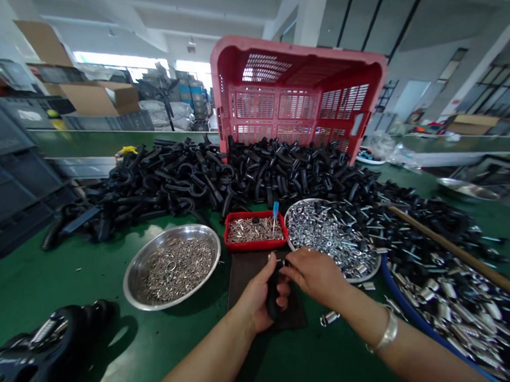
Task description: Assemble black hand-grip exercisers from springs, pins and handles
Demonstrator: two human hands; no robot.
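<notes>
My left hand (255, 297) is wrapped round a black curved plastic handle (273, 296), held upright over a dark mat (241, 276). At the handle's top, the fingers of my right hand (319, 274) are pinched together; what they hold, if anything, is too small to make out. Just beyond both hands stands a red tray (255, 248) of small metal pins, with a blue-handled screwdriver (275, 210) stuck upright in it. A loose metal spring (329, 318) lies to the right of the mat.
A steel bowl (133, 296) of small metal parts stands left; a round dish (364, 278) of silver pieces and a blue basin (407, 313) of springs are right. Black handles (187, 175) pile before a tipped pink crate (300, 48). A wooden stick (454, 249) crosses the basin.
</notes>
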